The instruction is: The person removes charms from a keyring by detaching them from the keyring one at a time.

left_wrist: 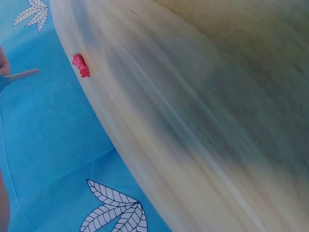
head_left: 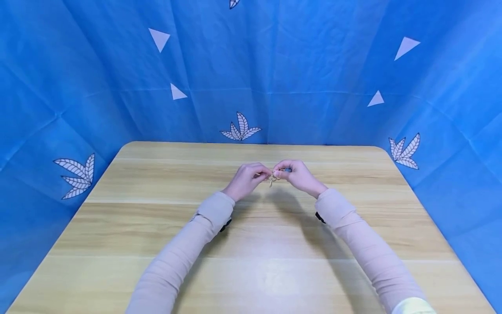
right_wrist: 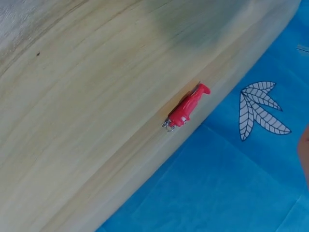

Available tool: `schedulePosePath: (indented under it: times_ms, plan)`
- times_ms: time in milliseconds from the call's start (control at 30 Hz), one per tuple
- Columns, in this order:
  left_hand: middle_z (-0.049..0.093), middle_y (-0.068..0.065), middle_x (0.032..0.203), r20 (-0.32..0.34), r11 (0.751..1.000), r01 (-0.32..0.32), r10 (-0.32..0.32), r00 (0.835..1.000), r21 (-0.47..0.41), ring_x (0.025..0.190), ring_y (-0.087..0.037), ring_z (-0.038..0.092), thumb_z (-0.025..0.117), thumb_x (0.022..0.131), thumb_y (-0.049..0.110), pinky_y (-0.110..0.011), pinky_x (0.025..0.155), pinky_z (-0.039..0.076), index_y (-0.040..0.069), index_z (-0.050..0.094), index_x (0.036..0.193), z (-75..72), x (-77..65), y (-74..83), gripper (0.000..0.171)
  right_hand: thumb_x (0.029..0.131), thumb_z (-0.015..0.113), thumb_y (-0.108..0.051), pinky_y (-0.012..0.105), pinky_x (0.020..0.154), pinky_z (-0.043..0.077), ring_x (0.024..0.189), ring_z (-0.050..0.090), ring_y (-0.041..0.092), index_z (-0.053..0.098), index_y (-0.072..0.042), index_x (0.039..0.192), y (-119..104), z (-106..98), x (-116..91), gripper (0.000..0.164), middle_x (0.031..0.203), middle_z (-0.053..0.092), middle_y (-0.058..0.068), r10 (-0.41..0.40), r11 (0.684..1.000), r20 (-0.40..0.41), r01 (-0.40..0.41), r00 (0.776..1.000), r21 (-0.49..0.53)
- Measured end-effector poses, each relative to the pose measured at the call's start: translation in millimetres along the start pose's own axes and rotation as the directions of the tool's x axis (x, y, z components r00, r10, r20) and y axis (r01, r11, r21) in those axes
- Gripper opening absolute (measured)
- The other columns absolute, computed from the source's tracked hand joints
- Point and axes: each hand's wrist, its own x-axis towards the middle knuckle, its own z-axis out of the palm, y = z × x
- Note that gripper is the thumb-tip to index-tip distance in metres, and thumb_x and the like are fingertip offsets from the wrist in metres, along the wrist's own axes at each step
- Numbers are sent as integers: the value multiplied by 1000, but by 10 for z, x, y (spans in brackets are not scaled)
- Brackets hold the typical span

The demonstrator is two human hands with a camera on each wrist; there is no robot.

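My left hand and right hand meet above the far part of the table, fingertips almost touching. Between them is a small bunch of keys on a metal key ring. One gold-coloured key hangs below the fingertips. My right hand grips the bunch, and a blue piece shows among its fingers. The left thumb and fingertips pinch the near side of the ring; the exact contact is too small to see. A blue-headed key enters the left wrist view at its left edge.
A red figure-shaped keychain with a small metal ring lies near the wooden table's far edge, in both wrist views. In the head view the hands hide it. A blue patterned curtain surrounds the table.
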Motion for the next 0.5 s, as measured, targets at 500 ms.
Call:
schedulePosePath:
  times_ms: [500]
  plan:
    - [69,-9,91,-90,999,33,-35,995,-20,82,-17,66,61,84,1,-16,76,52,3,69,94,8,-101,-66,13,89,59,-15,31,76,47,87,54,19,63,-3,104,-46,109,67,19,101,63,9,163,986,31,-164,986,20]
